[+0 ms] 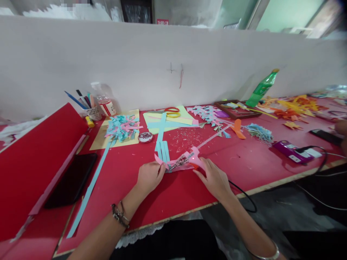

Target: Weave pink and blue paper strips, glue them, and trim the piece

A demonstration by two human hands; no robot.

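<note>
Beyond the glue gun, scissors lie on paper.

At a red table, your left hand pinches a pink strip while your right hand grips a glue gun, its nozzle near the strip. Beyond lie blue strips, scissors and cut paper; a green bottle tilts by the wall.

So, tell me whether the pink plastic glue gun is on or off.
Apparently on: a small red light shows on the pink plastic glue gun held in the right hand.
</note>
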